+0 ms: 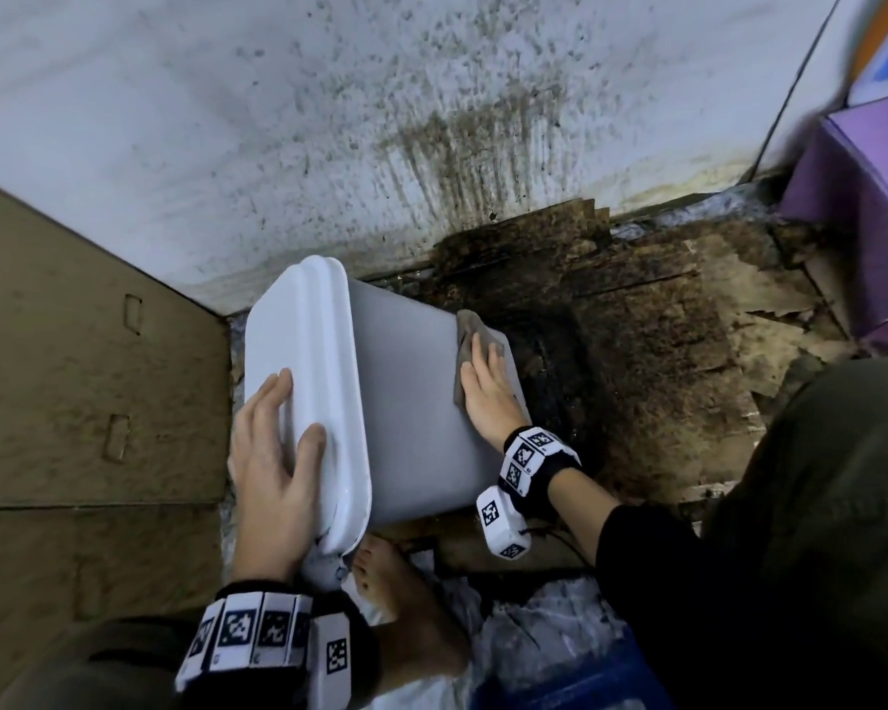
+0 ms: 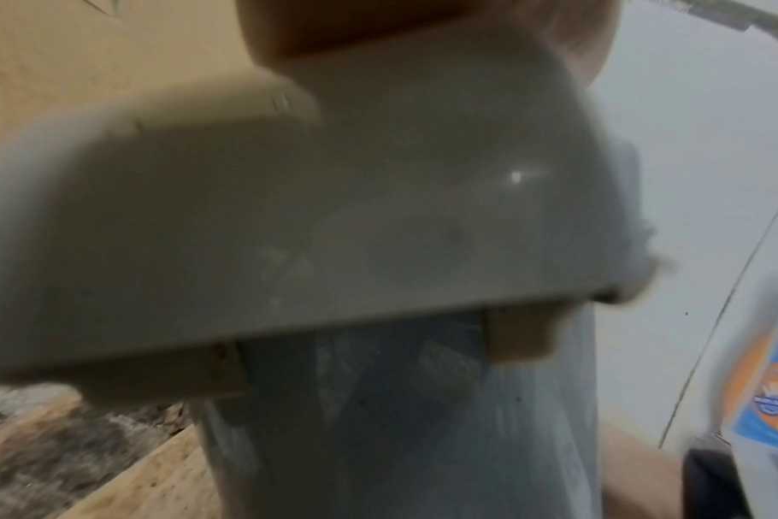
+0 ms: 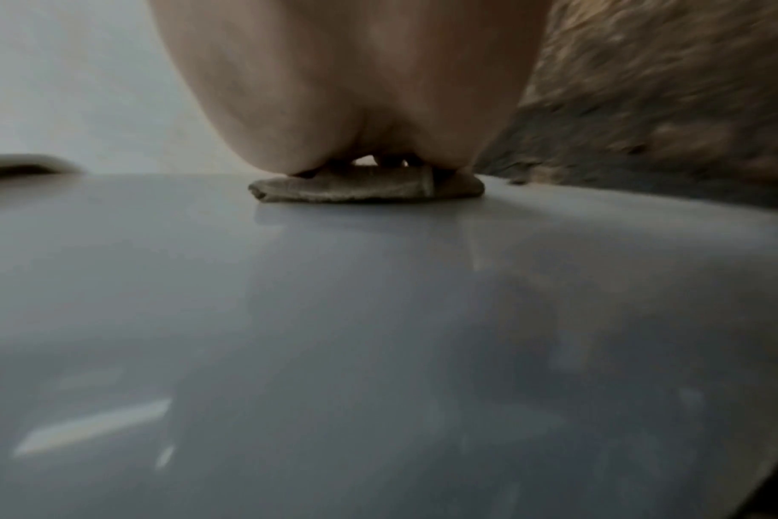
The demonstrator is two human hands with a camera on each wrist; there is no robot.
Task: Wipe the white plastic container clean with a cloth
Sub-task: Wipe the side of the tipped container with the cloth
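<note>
1. The white plastic container (image 1: 401, 397) lies tipped on its side on the dirty floor (image 1: 652, 325), lid end toward the cardboard sheet (image 1: 83, 361) on the left, base end out over the darkest, stained patch by the wall (image 1: 278, 120).
2. The left hand (image 1: 273, 463) is spread flat over the lid (image 1: 298, 361), fingers straight, thumb on the lid face, bracing rather than gripping.
3. The right hand (image 1: 483, 386) presses a folded grey-brown cloth (image 1: 470, 345) flat against the upturned side near the base; the right wrist view shows the cloth (image 3: 365, 188) squashed under the palm.
4. My read: the tub looks light and probably empty, stiff-walled but glossy, so it could slide or roll under wiping pressure. The lid rim and its stepped edge give the surest hold.
5. The cloth is soft and thin, and follows the surface easily.
6. It is a tight corner: a purple box (image 1: 862, 197) at the right, crumpled plastic (image 1: 534, 632) beside a bare foot (image 1: 406, 607), and grime that could transfer back to the container.
</note>
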